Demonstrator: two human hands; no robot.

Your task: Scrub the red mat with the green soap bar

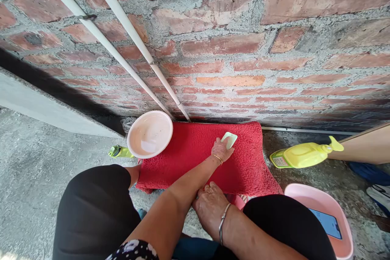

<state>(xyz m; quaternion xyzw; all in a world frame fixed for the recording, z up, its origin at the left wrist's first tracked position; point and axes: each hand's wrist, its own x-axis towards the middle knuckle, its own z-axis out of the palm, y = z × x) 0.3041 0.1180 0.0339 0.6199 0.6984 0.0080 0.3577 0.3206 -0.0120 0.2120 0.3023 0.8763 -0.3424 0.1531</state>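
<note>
Red shaggy cloth [189,142] before you. Flat pale green piece [232,139] right of centre, toward the cloth's far edge; your left hand [222,150] grips it, covering its near part. Progress: piece in hand, at the cloth; no finished result shows, so what remains can't be judged. Your right hand [211,207] lies bent by the near edge, close to your left forearm [179,193]; contact and finger closure can't be told. Hidden: the cloth's support, the piece's underside. Pale bowl [157,124], far left corner: contents unclear.
</note>
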